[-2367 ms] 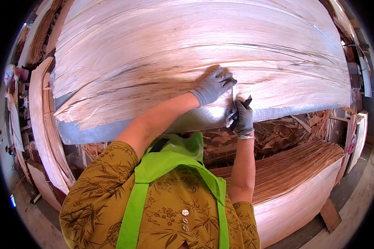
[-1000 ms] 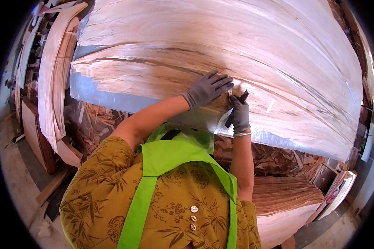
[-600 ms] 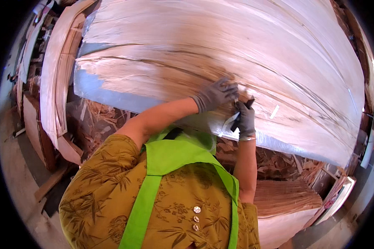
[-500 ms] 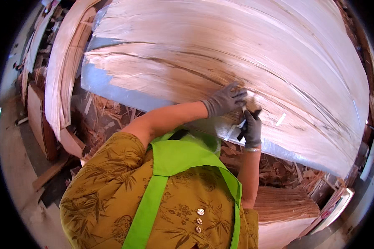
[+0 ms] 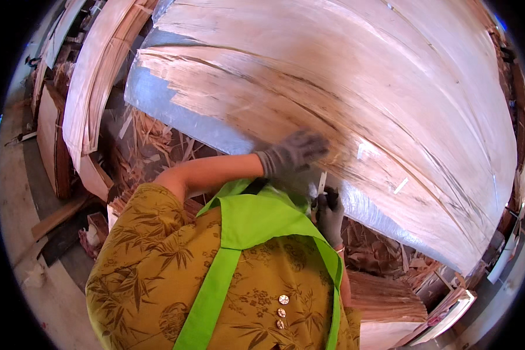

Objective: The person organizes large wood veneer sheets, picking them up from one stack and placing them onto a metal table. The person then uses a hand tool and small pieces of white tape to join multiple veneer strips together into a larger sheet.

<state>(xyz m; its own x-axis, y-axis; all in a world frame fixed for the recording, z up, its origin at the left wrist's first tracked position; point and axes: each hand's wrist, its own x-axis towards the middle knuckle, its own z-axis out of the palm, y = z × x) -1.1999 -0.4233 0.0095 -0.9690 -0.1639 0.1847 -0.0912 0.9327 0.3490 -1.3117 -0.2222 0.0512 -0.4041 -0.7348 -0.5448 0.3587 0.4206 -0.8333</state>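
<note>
A broad sheet of pale wood veneer (image 5: 402, 87), with dark streaks and long splits, lies over a shiny metal-topped table (image 5: 151, 96). My left hand (image 5: 294, 153), in a grey glove, is at the sheet's near edge with fingers stretched out. It is slightly blurred, and nothing shows in it. Lower and to the right, my right hand (image 5: 331, 217), gloved too, is closed close to the apron. A narrow white strip (image 5: 322, 182), which looks like tape, stands up beside its dark fingertips. Two short white pieces (image 5: 400, 185) lie on the veneer.
Tall bundled veneer sheets (image 5: 99, 76) stand at the left, beside a wooden board (image 5: 51, 143). Torn veneer scraps (image 5: 373, 248) lie below the table's near edge. A stack of brown veneer (image 5: 385, 297) sits at the lower right.
Both hands have drawn back from the split toward my body, the left one leftward and the right one downward. A second short white piece now shows on the veneer where they were.
</note>
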